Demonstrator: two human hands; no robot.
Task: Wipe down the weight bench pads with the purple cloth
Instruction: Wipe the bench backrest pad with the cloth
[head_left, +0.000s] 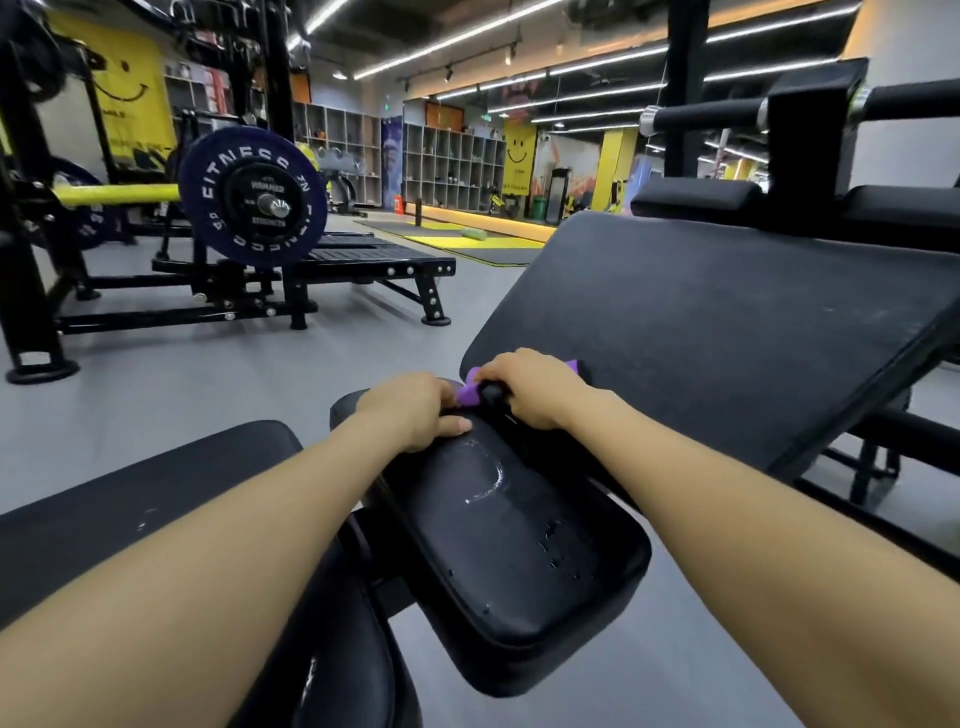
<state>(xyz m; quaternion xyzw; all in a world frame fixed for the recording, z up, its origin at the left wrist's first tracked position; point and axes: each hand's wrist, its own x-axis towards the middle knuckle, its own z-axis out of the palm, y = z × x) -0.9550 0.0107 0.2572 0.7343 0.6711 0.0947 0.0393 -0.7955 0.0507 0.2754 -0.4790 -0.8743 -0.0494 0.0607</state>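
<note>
- Two bare forearms reach in from the near edge, left and right, and meet at the far end of a small black pad.
- Small seat pad (498, 545): black, centre foreground, tilted, with wet streaks and droplets on its top face.
- Flat black pad (130, 499) at near left, with a few pale specks on it.
- Left hand (415, 415): rests on the far left corner of the seat pad, thumb lying flat along the pad edge, fingers curled over toward the cloth. Whether they pinch the cloth, cannot tell.
- Purple cloth (470, 397): bunched between the two hands at the far end of the seat pad, mostly hidden; a second corner shows past the right hand's knuckles.
- Right hand (530, 389): fingers curled down over the cloth and a small black knob (489, 392), gripping there.
- Large back pad (701, 332): black, sloping up to the far right, dusty surface, just behind the hands.
- Far right: a black padded roller bar (706, 117) above the back pad.
- Far left: a barbell plate (253, 202), dark blue with white lettering, on a yellow bar over a low black frame.
- Grey floor (260, 364); storage cubbies (452, 166) along the far wall.
</note>
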